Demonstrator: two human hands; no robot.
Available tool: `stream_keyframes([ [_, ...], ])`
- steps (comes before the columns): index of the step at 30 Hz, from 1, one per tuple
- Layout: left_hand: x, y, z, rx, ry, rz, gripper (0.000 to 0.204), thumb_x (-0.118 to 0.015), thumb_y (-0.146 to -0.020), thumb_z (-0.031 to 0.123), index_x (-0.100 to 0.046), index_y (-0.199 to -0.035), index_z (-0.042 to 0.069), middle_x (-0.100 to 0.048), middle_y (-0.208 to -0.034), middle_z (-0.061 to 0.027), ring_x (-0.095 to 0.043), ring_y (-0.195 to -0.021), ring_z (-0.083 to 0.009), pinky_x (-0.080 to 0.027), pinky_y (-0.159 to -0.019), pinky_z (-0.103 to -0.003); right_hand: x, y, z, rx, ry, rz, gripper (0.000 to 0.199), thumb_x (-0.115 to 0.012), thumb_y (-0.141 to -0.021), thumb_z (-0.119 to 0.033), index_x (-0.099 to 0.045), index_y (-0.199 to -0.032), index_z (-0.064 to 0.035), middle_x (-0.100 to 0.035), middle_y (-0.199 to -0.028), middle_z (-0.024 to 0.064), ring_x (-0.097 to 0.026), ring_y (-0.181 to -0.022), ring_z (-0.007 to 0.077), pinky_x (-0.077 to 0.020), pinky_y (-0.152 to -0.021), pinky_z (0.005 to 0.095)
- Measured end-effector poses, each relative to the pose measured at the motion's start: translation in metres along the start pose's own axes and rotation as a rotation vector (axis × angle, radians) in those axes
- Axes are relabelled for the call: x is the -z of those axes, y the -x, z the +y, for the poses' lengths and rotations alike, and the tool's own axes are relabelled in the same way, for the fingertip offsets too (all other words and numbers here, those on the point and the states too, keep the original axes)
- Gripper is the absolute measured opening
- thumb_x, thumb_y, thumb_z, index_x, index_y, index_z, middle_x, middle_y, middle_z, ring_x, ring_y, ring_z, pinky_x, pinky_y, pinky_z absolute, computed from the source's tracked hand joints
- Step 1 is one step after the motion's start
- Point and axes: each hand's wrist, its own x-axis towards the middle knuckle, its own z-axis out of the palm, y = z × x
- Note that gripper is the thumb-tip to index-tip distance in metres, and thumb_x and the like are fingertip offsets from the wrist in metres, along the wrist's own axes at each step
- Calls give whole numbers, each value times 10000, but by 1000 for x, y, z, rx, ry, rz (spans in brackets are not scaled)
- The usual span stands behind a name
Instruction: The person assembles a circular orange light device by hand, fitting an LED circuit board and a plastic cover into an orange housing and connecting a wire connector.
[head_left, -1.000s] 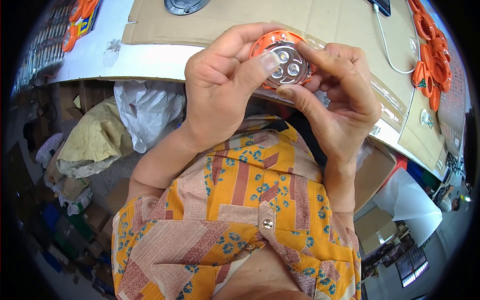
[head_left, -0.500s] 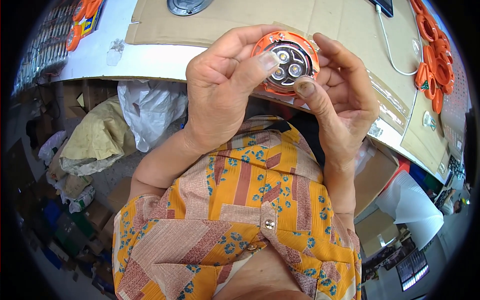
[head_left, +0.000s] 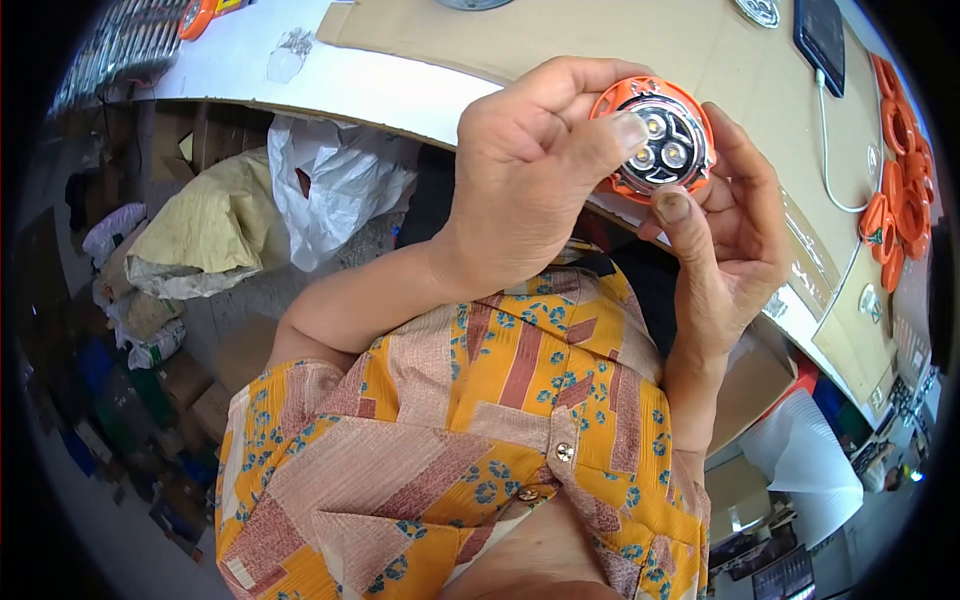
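A round orange lamp head [head_left: 660,140] with a silver reflector and three small lights is held up in front of me, above the table's near edge. My left hand [head_left: 530,180] grips its left side, with the thumb pressing on the reflector face. My right hand [head_left: 730,230] cups it from the right and below, thumb tip touching the lower rim. Both hands hold the same part.
A cardboard sheet [head_left: 560,35] covers the white table. Several orange rings [head_left: 895,180] lie at the right, with a white cable [head_left: 830,150] and a dark phone-like device [head_left: 822,35]. Bags and a white plastic sack [head_left: 330,185] sit under the table at left.
The lamp head has been turned slightly in my hands and sits a little higher and further right. My left thumb stays on its face.
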Motion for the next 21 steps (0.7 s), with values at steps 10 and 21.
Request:
stream_keyframes([
  [10,1,-2,-1,-38,-23,2,309,-569,-980,43,-524,-1232,-131,-709,-1019,-157,-695,-880,-126,-585,-755,-241,-8,-2,-3,-19,4,49,556,-717,-852,63,-485,-1355,118,-666,-1022,142,-611,-713,55,-503,-605,163],
  [21,6,4,4,-48,-74,-87,402,-610,-945,9,-482,-1296,-139,-673,-1144,-193,-680,-1010,-183,-571,-873,-289,-1,0,-1,48,103,-61,573,-723,-867,0,-477,-1374,102,-620,-1214,183,-682,-877,151,-579,-655,224],
])
